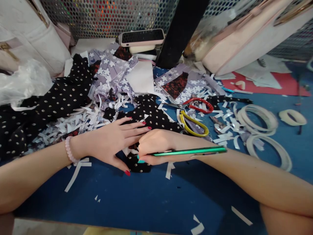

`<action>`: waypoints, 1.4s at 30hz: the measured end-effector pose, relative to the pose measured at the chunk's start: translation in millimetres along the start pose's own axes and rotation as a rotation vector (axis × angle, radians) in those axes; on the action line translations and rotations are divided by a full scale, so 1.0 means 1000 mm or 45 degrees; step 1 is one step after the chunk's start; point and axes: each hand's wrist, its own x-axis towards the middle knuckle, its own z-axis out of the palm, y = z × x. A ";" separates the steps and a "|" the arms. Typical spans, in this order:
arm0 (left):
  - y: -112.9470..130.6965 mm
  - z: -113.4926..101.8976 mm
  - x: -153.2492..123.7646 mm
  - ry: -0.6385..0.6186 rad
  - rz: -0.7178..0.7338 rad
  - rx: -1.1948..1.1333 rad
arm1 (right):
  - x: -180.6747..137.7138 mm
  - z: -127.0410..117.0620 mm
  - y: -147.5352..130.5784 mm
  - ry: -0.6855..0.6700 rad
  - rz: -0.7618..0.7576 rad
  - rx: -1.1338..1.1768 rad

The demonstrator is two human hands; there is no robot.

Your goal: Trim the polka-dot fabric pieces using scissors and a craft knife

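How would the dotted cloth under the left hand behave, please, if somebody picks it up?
The cloth would probably droop, since the matching heap lies in soft folds. It looks thin, so likely light. The white scrap on it may slide off.

"Was the light good?"
"Moderately bright, and it seemed to fall from above: the right forearm [232,166] threw a broad, soft shadow onto the blue table [122,209]."
"Any glare?"
"Pale highlights on the clear plastic [26,81], and a sheen along the green pen [190,151]."
"And sharpness?"
"The right edge was smeared, colours behind the mesh [105,19] were blurred, and the pink bag [239,39] looked stretched toward the corner."
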 end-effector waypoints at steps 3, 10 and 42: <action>0.000 0.000 0.000 0.000 -0.004 0.002 | 0.000 -0.002 0.000 -0.010 -0.002 0.045; -0.001 0.001 -0.002 0.032 0.023 -0.022 | 0.010 -0.013 -0.002 -0.157 0.045 0.034; -0.001 0.000 -0.001 0.049 0.037 -0.082 | 0.004 -0.019 0.000 -0.133 0.062 0.034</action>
